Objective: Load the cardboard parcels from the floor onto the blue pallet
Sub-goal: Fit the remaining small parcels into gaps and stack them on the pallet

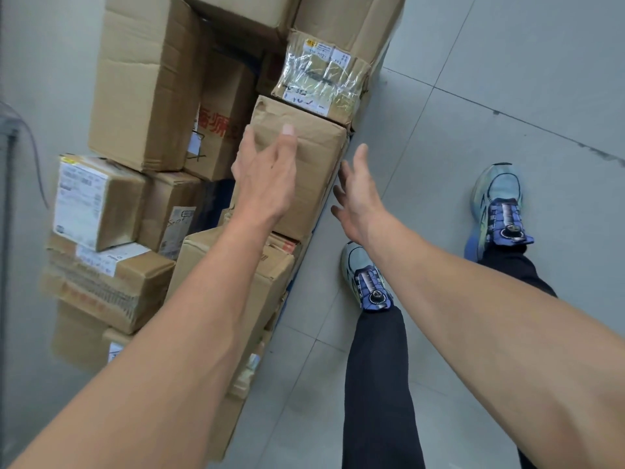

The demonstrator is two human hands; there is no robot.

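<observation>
Cardboard parcels (111, 286) were stacked in several tiers on the blue pallet (286, 294), of which only a thin strip was seen along the right foot of the stack. The stack was set close against a grey wall (40, 79) on its left side. A plain brown parcel (304, 164) was placed on top at the right edge of the stack, its right side roughly flush with the pallet's border. Just behind it, touching, a taped parcel (321, 79) wrapped in clear film was seen, and to the left a tall carton (145, 82) was stood on end.

The left hand (267, 177) was held over the plain brown parcel with its fingers loosely spread and slightly bent, and nothing was gripped; whether the cardboard was touched could not be told. The right hand (358, 201) was held just beside that parcel's right edge, above the floor, with its fingers straight and fanned apart, and nothing was held.

To the right of the stack a wide stretch of tiled floor (473, 96) was left open. Two blue shoes (367, 282) were planted there, the nearer one close to the pallet's edge.
</observation>
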